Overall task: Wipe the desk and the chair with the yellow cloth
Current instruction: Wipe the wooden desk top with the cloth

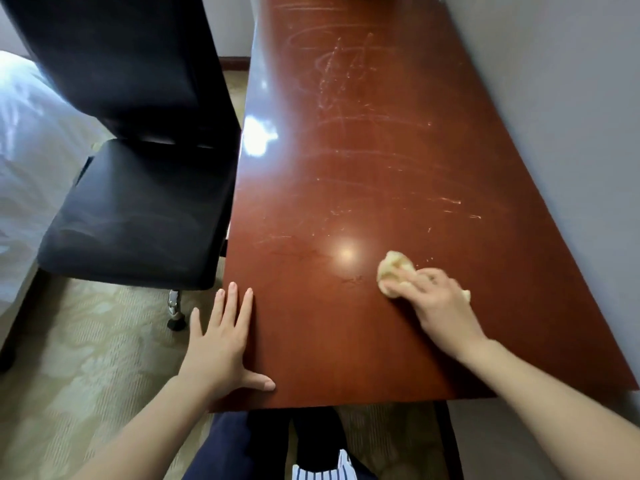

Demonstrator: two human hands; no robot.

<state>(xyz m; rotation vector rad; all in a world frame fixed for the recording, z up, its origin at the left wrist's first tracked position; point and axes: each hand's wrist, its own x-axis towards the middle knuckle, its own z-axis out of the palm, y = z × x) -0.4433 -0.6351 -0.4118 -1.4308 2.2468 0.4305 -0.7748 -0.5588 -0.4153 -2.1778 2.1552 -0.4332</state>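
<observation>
A long reddish-brown desk (398, 174) runs from the near edge of the scene away along a grey wall (571, 116) on its right, its glossy top catching two bright patches of light and carrying pale, chalky streaks across its far and middle stretches. Just left of the desk stands a black chair (138, 209), its seat edge close against the desk's left side and its tall back rising at the far left; one caster (176, 322) shows beneath the seat on a pale patterned carpet (86, 375). White bedding (24, 161) fills the far left edge of the scene, behind the chair.

A person stands at the near end of the desk, both bare forearms reaching forward. The left hand (221, 344) lies flat at the desk's near left edge, fingers straight and slightly spread, thumb stretched out along the wood, gripping nothing. The right hand (436, 303) rests on the desktop toward the near right, its fingers curled down and pressed over a bunched yellow cloth (393, 268). The cloth sits on the wood under those fingers, most of it bulging out on the far left side of the hand, with a small corner peeking out on the right; it lies just right of the round glare spot. A few faint whitish flecks mark the surface just beyond the cloth. Dark trousers and a strip of blue-and-white striped fabric (325, 471) show below the desk's near edge.
</observation>
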